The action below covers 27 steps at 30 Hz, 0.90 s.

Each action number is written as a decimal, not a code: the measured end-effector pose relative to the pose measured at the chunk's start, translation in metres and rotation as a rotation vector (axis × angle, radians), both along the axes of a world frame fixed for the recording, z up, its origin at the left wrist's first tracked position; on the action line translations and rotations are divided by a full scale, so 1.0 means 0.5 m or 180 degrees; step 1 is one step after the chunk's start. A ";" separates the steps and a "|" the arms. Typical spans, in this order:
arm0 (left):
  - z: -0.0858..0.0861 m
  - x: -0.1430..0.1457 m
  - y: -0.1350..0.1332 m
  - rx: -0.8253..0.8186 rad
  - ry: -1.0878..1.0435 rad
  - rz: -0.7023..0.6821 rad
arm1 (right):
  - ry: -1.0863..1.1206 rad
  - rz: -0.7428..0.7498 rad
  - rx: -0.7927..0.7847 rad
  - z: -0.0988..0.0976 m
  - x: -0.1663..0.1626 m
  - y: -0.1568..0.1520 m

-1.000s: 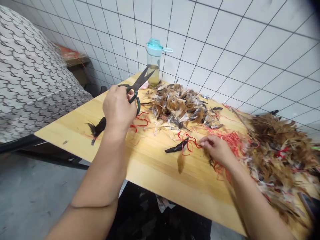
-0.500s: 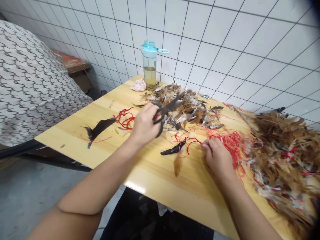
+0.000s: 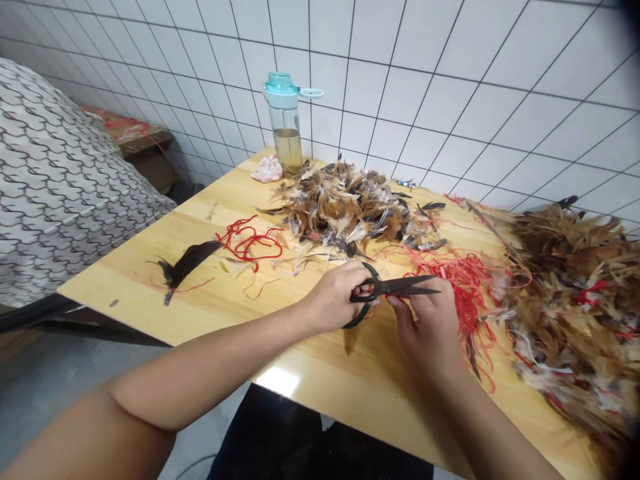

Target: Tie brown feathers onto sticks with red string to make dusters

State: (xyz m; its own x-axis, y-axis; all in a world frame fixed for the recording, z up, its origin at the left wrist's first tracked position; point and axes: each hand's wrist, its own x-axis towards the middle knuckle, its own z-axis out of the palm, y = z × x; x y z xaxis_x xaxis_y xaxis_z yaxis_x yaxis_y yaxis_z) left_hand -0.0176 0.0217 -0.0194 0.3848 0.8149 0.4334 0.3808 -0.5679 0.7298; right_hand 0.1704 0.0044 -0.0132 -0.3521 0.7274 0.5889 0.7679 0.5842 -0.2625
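My left hand (image 3: 336,297) is closed round the dark handles of a pair of scissors (image 3: 407,286), whose blades point right across the fingers of my right hand (image 3: 431,327). The blades look nearly together. My right hand is pinched on a red string, of which only a small bit shows by the thumb under the blades. Below the scissors handles a brown feather (image 3: 351,339) lies on the table. A tangle of red string (image 3: 467,287) is beside and behind my right hand, with a dark feather (image 3: 471,357) at its lower end.
Behind my hands is a heap of brown and white feathers (image 3: 345,207). A larger feather pile (image 3: 575,300) covers the right side. Loose red cords (image 3: 253,243) and a black feather (image 3: 193,263) lie left. A water bottle (image 3: 286,127) and crumpled tissue (image 3: 267,169) stand near the tiled wall.
My left hand has brought the scissors right and down, from above the feather heap to my right hand. My right hand has turned and stays pinched on the red string.
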 end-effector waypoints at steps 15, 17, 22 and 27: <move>0.018 -0.050 0.021 -0.0137 -0.0155 0.0925 | -0.0342 -0.0094 -0.1264 -0.005 0.025 0.010; 0.019 -0.058 0.022 -0.0281 -0.0295 0.0937 | -0.0142 -0.0072 -0.1174 -0.008 0.029 0.015; 0.027 -0.060 0.016 -0.0407 -0.0403 0.0719 | 0.0683 0.0288 -0.1470 -0.011 0.025 0.022; 0.025 -0.040 0.006 -0.0325 -0.0129 0.0370 | 0.1239 0.0589 -0.1850 -0.016 0.002 0.015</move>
State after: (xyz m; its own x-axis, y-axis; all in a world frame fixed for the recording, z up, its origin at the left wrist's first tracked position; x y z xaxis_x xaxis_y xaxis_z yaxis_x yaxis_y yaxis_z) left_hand -0.0376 0.0249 -0.0071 0.2691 0.8936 0.3592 0.4086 -0.4437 0.7976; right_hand 0.1714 0.0118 -0.0214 -0.3432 0.9100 0.2328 0.4576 0.3784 -0.8046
